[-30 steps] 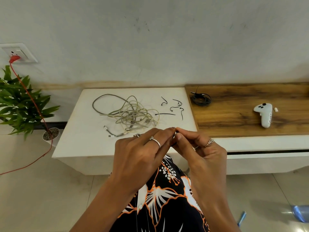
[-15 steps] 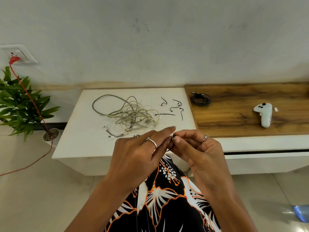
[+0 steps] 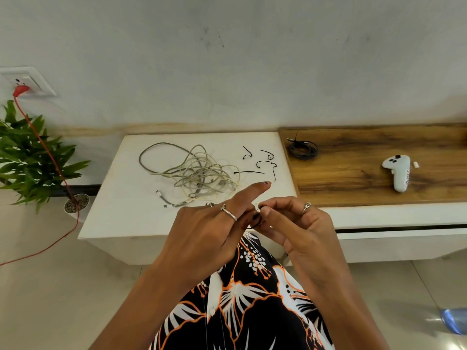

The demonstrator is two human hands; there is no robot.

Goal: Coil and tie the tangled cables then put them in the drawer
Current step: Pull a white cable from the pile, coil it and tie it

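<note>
A tangle of pale grey cables (image 3: pixel 194 171) lies on the white cabinet top (image 3: pixel 121 210). Several loose black ties (image 3: pixel 262 161) are scattered to its right. A coiled black cable (image 3: pixel 303 149) rests on the wooden top (image 3: pixel 366 183). In front of the cabinet, my left hand (image 3: pixel 214 228) and my right hand (image 3: pixel 295 223) meet over a small black cable or tie loop (image 3: pixel 255 218). My right hand pinches it between thumb and fingertips. My left index finger points forward, and the rest of that hand's grip is hidden. The drawer's dark gap (image 3: pixel 404 227) runs under the wooden top.
A white controller (image 3: pixel 399 171) lies on the wooden top at the right, a small white piece (image 3: pixel 415 164) beside it. A potted plant (image 3: pixel 32 160) stands at the left, with a red cord (image 3: pixel 48 152) plugged into a wall socket (image 3: pixel 27 80).
My hands have shifted slightly; my left index finger has lifted and now points forward, while my right hand has turned and keeps pinching the small black loop.
</note>
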